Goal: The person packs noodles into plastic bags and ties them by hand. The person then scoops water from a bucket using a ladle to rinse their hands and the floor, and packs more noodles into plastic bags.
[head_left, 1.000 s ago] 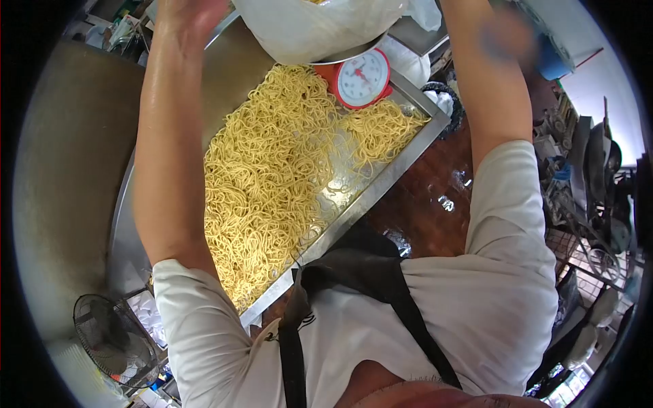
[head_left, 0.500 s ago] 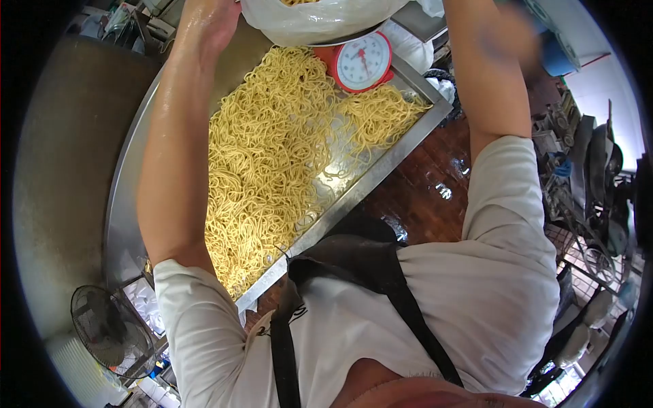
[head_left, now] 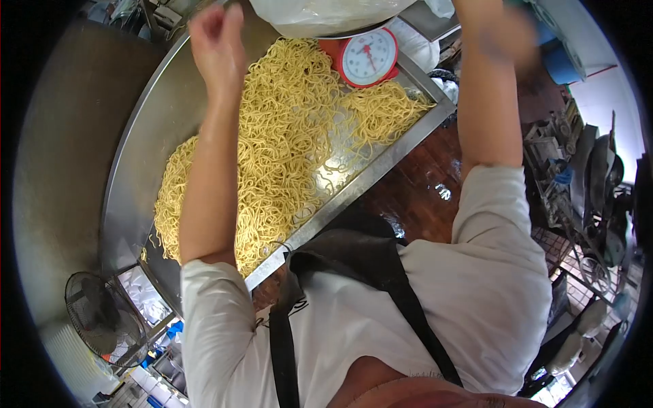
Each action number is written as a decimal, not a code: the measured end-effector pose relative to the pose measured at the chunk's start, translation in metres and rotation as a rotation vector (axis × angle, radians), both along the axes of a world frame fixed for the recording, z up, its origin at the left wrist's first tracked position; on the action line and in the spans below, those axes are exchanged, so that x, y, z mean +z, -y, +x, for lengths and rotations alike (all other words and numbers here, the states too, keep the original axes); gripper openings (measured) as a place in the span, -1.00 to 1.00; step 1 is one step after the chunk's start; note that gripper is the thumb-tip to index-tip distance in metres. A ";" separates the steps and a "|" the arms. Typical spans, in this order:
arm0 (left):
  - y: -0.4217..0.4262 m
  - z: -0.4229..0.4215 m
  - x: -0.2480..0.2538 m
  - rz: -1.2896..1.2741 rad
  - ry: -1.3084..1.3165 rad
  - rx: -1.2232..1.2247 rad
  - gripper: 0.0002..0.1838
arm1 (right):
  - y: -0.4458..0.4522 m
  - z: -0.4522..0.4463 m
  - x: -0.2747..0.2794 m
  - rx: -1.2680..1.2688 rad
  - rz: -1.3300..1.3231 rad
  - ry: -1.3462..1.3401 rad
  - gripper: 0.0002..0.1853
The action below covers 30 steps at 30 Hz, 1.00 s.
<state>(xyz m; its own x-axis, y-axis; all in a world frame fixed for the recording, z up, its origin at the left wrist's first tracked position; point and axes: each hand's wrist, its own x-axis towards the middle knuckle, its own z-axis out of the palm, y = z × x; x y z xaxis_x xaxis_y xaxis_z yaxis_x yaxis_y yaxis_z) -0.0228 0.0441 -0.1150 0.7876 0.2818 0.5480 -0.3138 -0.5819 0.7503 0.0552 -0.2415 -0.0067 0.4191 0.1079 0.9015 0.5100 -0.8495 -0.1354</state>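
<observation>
My left hand (head_left: 218,51) is raised over the upper left part of a metal tray (head_left: 155,109), its fingers curled in and nothing visible in them. A broad pile of yellow noodles (head_left: 282,136) lies below and beside my left forearm. A smaller heap of noodles (head_left: 386,115) sits in the tray's right corner. Between them and the top edge stands a red dial scale (head_left: 369,57), bearing a pan lined with a clear plastic bag (head_left: 326,15). My right forearm (head_left: 491,102) reaches up past the scale's right side; its hand is beyond the top edge, and a blurred patch covers part of the arm.
A fan (head_left: 105,319) stands at the lower left. A wet brown floor (head_left: 428,180) shows beyond the tray's edge. Blue containers (head_left: 563,62) are at the upper right, with pans and racks (head_left: 598,170) along the right side.
My left hand has come down from the top edge beside the bag and now shows fully over the tray. My right arm has shifted only slightly. The noodles look much the same.
</observation>
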 end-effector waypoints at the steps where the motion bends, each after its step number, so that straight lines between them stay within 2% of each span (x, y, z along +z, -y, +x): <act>1: -0.014 -0.013 -0.034 0.042 -0.015 0.157 -0.59 | 0.006 -0.014 -0.011 0.114 0.077 0.021 -0.74; 2: -0.042 -0.031 -0.083 0.198 -0.172 0.178 -0.41 | 0.013 -0.026 -0.025 0.232 0.150 0.042 -0.77; 3: -0.073 -0.057 -0.149 0.485 -0.217 0.306 -0.42 | 0.021 -0.037 -0.047 0.250 0.093 -0.023 -0.77; 4: -0.104 -0.097 -0.200 0.690 -0.559 0.431 -0.33 | 0.020 -0.049 -0.079 0.347 0.164 -0.156 -0.81; 5: -0.135 -0.133 -0.239 0.664 -0.934 0.503 -0.17 | 0.018 -0.059 -0.115 0.442 0.234 -0.293 -0.81; 7: -0.134 -0.207 -0.245 0.668 -1.277 0.802 -0.06 | 0.019 -0.079 -0.190 0.587 0.123 -0.733 -0.76; 9: -0.169 -0.270 -0.313 0.786 -1.111 0.808 -0.17 | 0.010 -0.103 -0.248 0.780 0.075 -1.029 -0.75; 10: -0.192 -0.289 -0.340 0.965 -0.894 0.687 -0.36 | -0.004 -0.114 -0.256 0.833 0.044 -1.110 -0.75; 11: -0.180 -0.285 -0.307 0.584 -0.962 0.637 -0.49 | -0.018 -0.127 -0.262 0.884 0.003 -1.195 -0.75; 12: -0.181 -0.281 -0.294 0.383 -1.036 0.638 -0.55 | -0.035 -0.136 -0.267 0.919 -0.045 -1.274 -0.75; 15: -0.186 -0.265 -0.247 0.299 -0.897 0.511 -0.55 | -0.086 -0.158 -0.272 1.063 -0.097 -1.308 -0.73; 18: -0.171 -0.254 -0.136 0.220 -0.762 0.520 -0.55 | -0.150 -0.182 -0.263 1.139 -0.199 -1.409 -0.57; 20: -0.165 -0.251 -0.072 0.169 -0.844 0.459 -0.57 | -0.207 -0.209 -0.261 1.137 -0.213 -1.053 -0.27; 22: -0.168 -0.248 -0.043 0.278 -0.719 0.386 -0.57 | -0.268 -0.246 -0.232 0.976 -0.099 -0.824 -0.05; 23: -0.169 -0.246 -0.030 0.332 -0.651 0.350 -0.57 | -0.299 -0.258 -0.219 1.022 0.098 -0.702 -0.11; 25: -0.157 -0.246 0.000 0.329 -0.591 0.332 -0.58 | -0.348 -0.266 -0.207 1.108 0.237 -0.714 -0.24; 27: -0.144 -0.250 0.028 0.335 -0.603 0.408 -0.59 | -0.382 -0.261 -0.203 1.182 0.113 -0.998 -0.40; 30: -0.142 -0.275 0.079 0.032 -0.451 0.321 -0.68 | -0.395 -0.252 -0.179 1.323 0.376 -0.839 -0.58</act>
